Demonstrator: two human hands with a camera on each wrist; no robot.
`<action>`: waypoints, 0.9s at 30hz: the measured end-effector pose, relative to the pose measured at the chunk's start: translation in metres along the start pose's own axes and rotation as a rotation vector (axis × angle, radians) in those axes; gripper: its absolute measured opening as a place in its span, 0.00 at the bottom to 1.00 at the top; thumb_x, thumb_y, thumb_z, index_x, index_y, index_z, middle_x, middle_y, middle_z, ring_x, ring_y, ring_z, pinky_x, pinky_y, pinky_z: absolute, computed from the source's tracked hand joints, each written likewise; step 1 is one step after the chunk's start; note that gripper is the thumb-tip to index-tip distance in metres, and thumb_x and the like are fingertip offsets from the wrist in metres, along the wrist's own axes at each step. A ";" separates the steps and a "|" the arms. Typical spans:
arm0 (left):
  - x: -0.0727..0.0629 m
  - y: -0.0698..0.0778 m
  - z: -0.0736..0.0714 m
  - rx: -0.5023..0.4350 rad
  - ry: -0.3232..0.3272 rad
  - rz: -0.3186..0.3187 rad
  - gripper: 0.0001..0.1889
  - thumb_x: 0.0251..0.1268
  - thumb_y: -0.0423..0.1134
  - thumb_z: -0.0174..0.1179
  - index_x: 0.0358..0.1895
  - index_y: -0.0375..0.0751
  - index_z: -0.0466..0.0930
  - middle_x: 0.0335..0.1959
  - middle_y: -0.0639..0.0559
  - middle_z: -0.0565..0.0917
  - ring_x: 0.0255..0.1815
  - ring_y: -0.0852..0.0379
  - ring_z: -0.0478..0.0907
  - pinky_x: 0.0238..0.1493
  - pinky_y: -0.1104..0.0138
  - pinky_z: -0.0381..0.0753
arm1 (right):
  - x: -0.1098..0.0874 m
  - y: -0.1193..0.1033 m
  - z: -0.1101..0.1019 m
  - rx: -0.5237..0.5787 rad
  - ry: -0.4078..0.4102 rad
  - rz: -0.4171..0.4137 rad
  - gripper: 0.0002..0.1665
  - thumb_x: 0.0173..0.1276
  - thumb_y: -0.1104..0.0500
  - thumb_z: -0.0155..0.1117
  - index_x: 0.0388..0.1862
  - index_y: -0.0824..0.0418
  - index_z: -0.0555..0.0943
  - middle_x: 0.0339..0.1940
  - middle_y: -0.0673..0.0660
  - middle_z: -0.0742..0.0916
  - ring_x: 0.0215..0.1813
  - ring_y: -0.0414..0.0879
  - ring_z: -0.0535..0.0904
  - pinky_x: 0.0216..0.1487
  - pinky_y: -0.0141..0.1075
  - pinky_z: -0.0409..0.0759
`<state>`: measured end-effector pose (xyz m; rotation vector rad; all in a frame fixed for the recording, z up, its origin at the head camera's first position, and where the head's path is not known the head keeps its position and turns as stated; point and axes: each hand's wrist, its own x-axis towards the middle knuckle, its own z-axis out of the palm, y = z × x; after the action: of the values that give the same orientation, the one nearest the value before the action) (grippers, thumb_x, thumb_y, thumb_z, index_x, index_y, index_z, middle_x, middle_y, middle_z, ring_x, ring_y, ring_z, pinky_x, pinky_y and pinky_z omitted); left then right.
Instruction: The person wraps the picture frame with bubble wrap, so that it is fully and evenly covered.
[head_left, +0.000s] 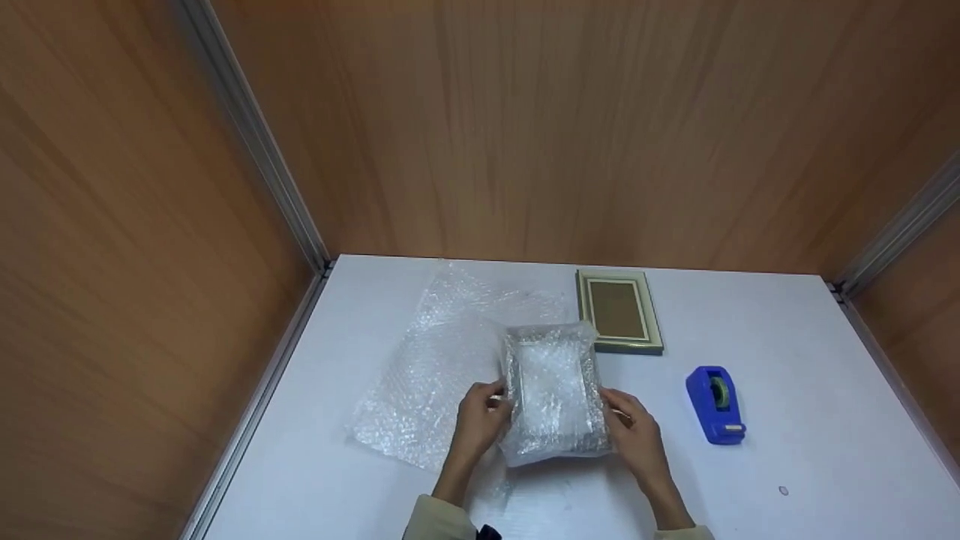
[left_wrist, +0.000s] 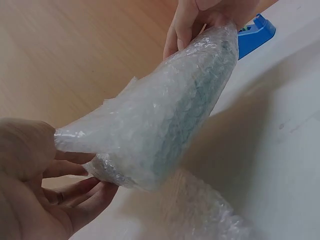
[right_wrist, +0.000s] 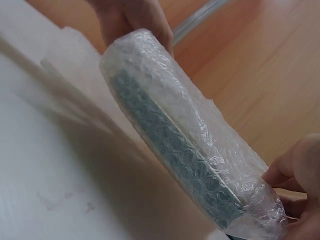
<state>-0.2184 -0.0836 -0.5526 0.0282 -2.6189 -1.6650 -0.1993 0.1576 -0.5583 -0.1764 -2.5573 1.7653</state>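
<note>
A picture frame wrapped in bubble wrap point(head_left: 553, 390) is held up off the white table between both hands. At its left edge, the left hand point(head_left: 480, 420) pinches the wrap between thumb and fingers. The right hand point(head_left: 634, 431) grips the opposite edge the same way. Through the plastic, the frame's greenish side point(right_wrist: 165, 145) shows in the right wrist view. In the left wrist view, a loose fold of wrap point(left_wrist: 80, 137) sits under the left thumb. A flat sheet of bubble wrap point(head_left: 427, 375) lies on the table behind and left of the parcel.
A second picture frame point(head_left: 619, 311), greenish with a brown middle, lies behind the parcel to the right. The blue tape dispenser point(head_left: 716, 405) stands right of the right hand. A small clear scrap point(head_left: 783, 490) lies near the front right. Wooden panels point(head_left: 525, 135) wall the table.
</note>
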 end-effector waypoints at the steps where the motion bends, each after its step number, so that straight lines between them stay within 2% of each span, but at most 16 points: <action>1: -0.001 0.000 0.002 -0.002 -0.009 0.011 0.22 0.56 0.30 0.58 0.57 0.31 0.77 0.42 0.42 0.80 0.41 0.51 0.82 0.38 0.66 0.84 | -0.002 0.002 -0.002 0.000 0.006 0.003 0.20 0.71 0.60 0.57 0.61 0.58 0.78 0.62 0.57 0.78 0.64 0.51 0.74 0.65 0.45 0.74; 3: -0.004 0.001 0.006 -0.002 -0.034 0.017 0.23 0.56 0.30 0.58 0.58 0.30 0.77 0.42 0.42 0.79 0.41 0.52 0.81 0.38 0.66 0.84 | -0.005 0.005 -0.006 -0.013 0.020 0.020 0.19 0.71 0.60 0.57 0.60 0.58 0.78 0.62 0.57 0.78 0.65 0.52 0.73 0.65 0.45 0.74; 9: -0.009 0.003 0.019 -0.003 -0.120 -0.045 0.24 0.58 0.31 0.60 0.61 0.36 0.75 0.45 0.46 0.78 0.43 0.56 0.79 0.39 0.69 0.82 | -0.012 0.015 -0.016 -0.061 0.031 0.108 0.21 0.71 0.60 0.57 0.61 0.58 0.77 0.63 0.58 0.77 0.65 0.54 0.73 0.66 0.47 0.72; 14: -0.013 0.002 0.029 -0.022 -0.144 -0.026 0.25 0.57 0.30 0.62 0.60 0.34 0.75 0.43 0.46 0.77 0.40 0.58 0.79 0.35 0.72 0.81 | -0.017 0.022 -0.025 -0.056 0.032 0.152 0.21 0.71 0.61 0.56 0.62 0.59 0.76 0.65 0.60 0.76 0.68 0.55 0.69 0.67 0.48 0.70; 25: -0.017 0.008 0.048 -0.030 -0.215 -0.093 0.26 0.58 0.32 0.62 0.63 0.40 0.75 0.43 0.49 0.76 0.40 0.60 0.78 0.36 0.72 0.82 | -0.023 0.036 -0.042 -0.056 0.025 0.224 0.23 0.70 0.63 0.52 0.64 0.57 0.75 0.67 0.59 0.74 0.68 0.55 0.69 0.67 0.49 0.70; 27: -0.018 0.008 0.052 -0.021 -0.219 -0.085 0.26 0.57 0.32 0.62 0.62 0.40 0.75 0.44 0.49 0.76 0.40 0.60 0.78 0.36 0.71 0.82 | -0.025 0.037 -0.045 -0.056 0.022 0.236 0.24 0.70 0.63 0.52 0.65 0.57 0.74 0.68 0.60 0.74 0.69 0.56 0.68 0.66 0.49 0.71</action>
<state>-0.2028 -0.0331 -0.5680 -0.0466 -2.7930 -1.8201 -0.1677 0.2094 -0.5761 -0.5156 -2.6665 1.7504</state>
